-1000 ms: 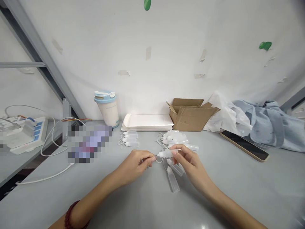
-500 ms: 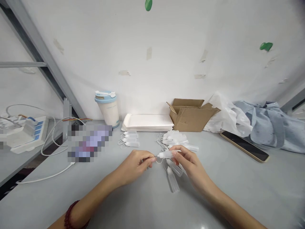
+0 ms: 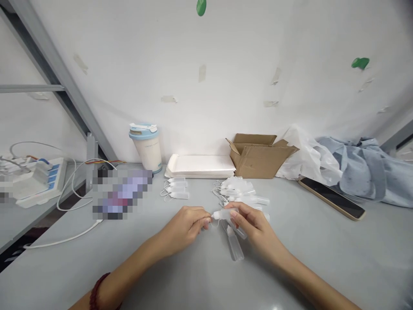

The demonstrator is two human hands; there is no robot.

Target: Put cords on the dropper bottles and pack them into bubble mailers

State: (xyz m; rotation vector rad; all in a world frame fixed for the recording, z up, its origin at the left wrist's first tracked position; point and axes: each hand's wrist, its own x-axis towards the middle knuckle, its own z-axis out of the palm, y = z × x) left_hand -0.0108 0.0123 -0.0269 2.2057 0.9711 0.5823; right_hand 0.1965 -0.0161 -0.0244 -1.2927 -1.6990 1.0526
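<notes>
A small translucent squeeze bottle with a white neck and narrow nozzle lies nearly level above the table, its nozzle pointing left. My right hand pinches its body between thumb and fingers. At the nozzle tip, my left hand is closed in a pinch; what its fingertips hold is hidden. A thin white strap hangs in a loop between the neck and those fingertips. Below the held bottle, another bottle lies on the table. Behind my right hand is a pile of similar bottles.
Several bottles lie in a neat row at left. White padded envelopes, an open cardboard box and a lidded cup stand along the wall. A phone lies right, beside a plastic bag; a blurred device lies left.
A thin dark line showed between the nozzle and my left fingertips before; that gap has closed, and the fingertips now meet the nozzle. The held bottle sits slightly lower.
</notes>
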